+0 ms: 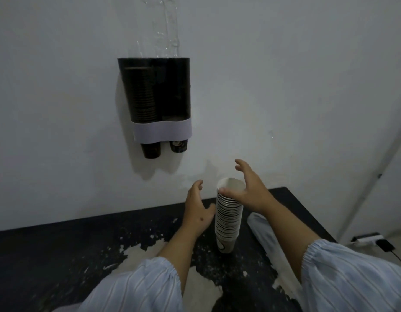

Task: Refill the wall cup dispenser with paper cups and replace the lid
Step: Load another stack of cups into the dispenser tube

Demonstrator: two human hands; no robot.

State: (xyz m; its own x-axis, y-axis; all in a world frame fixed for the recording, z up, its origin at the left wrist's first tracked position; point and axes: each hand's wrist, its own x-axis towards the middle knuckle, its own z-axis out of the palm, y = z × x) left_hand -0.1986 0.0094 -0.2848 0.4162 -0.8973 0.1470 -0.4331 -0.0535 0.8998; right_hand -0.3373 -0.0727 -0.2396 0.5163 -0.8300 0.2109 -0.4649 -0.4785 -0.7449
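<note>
A tall stack of paper cups (227, 219) stands upright on the dark table (59, 255), mouth up. My left hand (198, 210) is open just left of the stack, thumb close to its side. My right hand (246, 188) hovers over the top cup with fingers spread, thumb touching the rim. On the wall hangs the cup dispenser (157, 102), dark with a white band at the bottom. Its left tube holds a cup stack; cups poke out below both tubes. No lid is visible.
A clear plastic sleeve (164, 28) rises above the dispenser's right tube. A white cloth or bag (266, 233) lies on the table right of the stack. The table top has worn pale patches (136, 255). A power strip (368, 239) lies on the floor at right.
</note>
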